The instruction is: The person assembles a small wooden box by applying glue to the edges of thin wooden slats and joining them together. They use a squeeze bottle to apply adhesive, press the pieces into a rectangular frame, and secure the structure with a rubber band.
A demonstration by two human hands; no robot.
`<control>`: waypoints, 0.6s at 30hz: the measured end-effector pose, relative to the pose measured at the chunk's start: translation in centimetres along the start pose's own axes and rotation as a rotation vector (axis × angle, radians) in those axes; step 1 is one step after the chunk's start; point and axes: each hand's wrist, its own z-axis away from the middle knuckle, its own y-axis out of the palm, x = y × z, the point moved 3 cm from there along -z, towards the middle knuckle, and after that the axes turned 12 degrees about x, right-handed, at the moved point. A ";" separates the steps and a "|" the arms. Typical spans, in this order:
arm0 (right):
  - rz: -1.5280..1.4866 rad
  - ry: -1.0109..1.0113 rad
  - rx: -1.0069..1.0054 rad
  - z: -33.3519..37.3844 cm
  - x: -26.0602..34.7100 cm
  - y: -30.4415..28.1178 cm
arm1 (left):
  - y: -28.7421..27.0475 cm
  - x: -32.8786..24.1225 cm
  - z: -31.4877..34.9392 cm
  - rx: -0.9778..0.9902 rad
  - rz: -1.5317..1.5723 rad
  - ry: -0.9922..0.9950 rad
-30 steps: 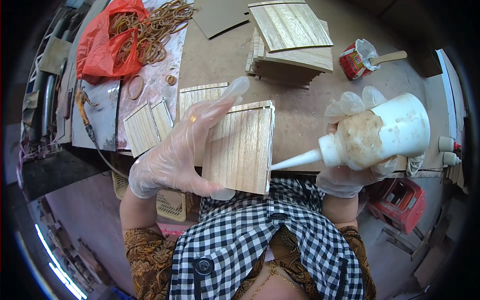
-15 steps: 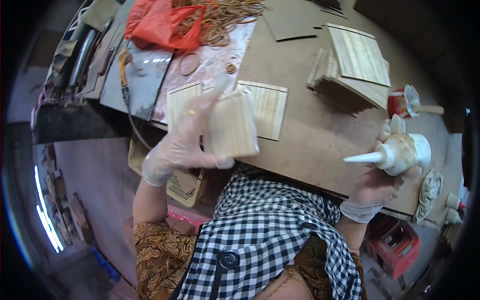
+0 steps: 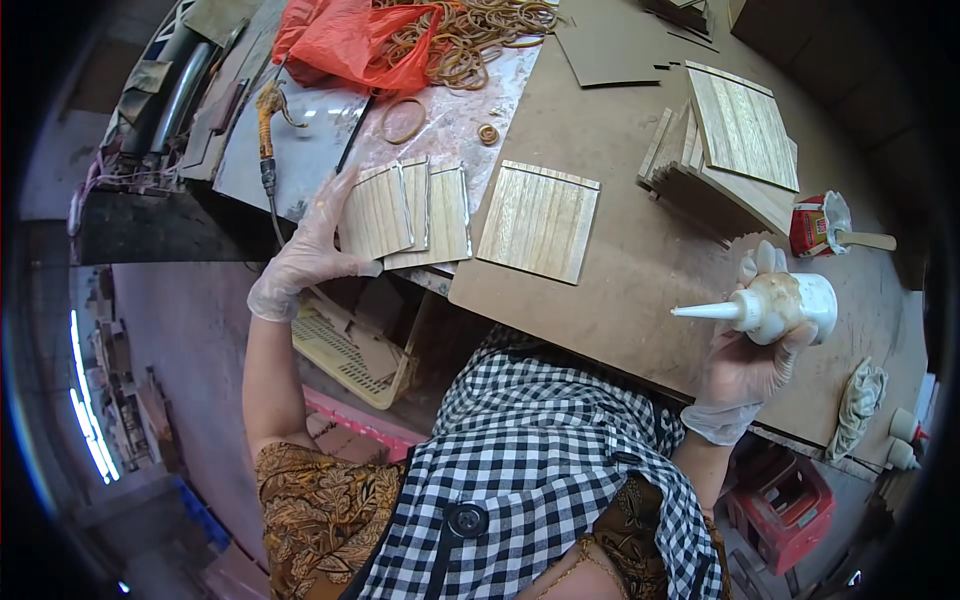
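The right hand (image 3: pixel 748 365), gloved, is clamping a smeared white bottle (image 3: pixel 786 308) above the tabletop (image 3: pixel 620 300). The bottle is lying on its side in the grip, its long axis running crosswise, the tapered nozzle (image 3: pixel 706 311) pointing toward the left hand (image 3: pixel 308 248) and the base facing away from it. The two hands are keeping well apart. The left, also gloved, is spreading its thumb and fingers about the outer edge of a pale wooden panel (image 3: pixel 373 215); whether it is gripping or only touching, I cannot tell.

That panel is overlapping a second panel (image 3: pixel 417 212), which is overlapping a third panel (image 3: pixel 450 222), the three fanning out rightward from the left hand. Their grain is running away from the body, and white lines are edging their right sides. Between the hands, nearer the left, a separate panel (image 3: pixel 538 222) is lying flat, its far end leaning rightward and a dark line crossing there.

Right of the right hand, a crumpled cloth (image 3: pixel 860 400) is lying. Beyond that hand, a red tub (image 3: pixel 812 228) is holding a stick (image 3: pixel 868 240), and farther off a panel stack (image 3: pixel 745 130) is standing. Beyond the left hand, rubber bands (image 3: pixel 470 50) are spilling beside a red bag (image 3: pixel 345 45).
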 end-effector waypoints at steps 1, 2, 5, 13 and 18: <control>0.017 -0.004 -0.016 0.1 0.1 -0.2 | -0.3 -0.4 0.1 0.006 -0.036 0.012; 0.033 -0.008 -0.033 0.1 0.2 -0.4 | -0.8 -0.8 0.2 0.013 -0.074 0.023; 0.012 -0.010 -0.028 0.2 0.4 -0.9 | -1.6 -4.9 -0.4 0.000 -0.001 0.082; 0.027 0.040 -0.038 0.1 -0.7 0.1 | 3.0 -16.6 -6.4 0.148 -0.202 0.406; 0.215 0.023 -0.092 0.2 0.0 0.5 | 3.5 -18.3 -8.9 0.176 -0.246 0.434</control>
